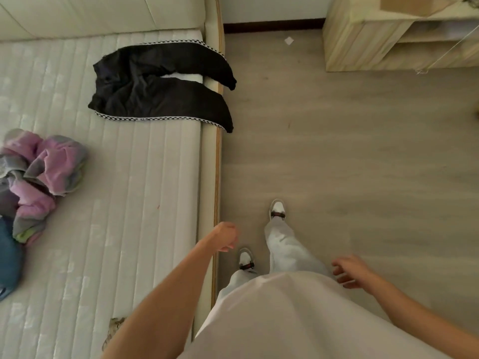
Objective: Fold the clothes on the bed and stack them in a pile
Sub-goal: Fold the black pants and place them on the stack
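1. At the left edge of the mattress (116,177) lies a rumpled heap of clothes (39,172), pink, purple and grey, with a blue garment (9,260) touching its near side.
2. Toward the headboard end, a pair of black trousers (155,86) with checkered side stripes lies spread flat, its two legs reaching past the right edge of the mattress and hanging over the bed's wooden side rail (217,177).
3. The left hand (226,237) hangs over that rail near the foot end, fingers loosely curled, holding nothing.
4. The person stands on the grey floor (350,151) just beside the bed, in pale trousers and white shoes.
5. The right hand (350,272) is out at the side, fingers relaxed and slightly spread, holding nothing.
6. A light wooden cabinet (363,47) stands at the far right by the wall.
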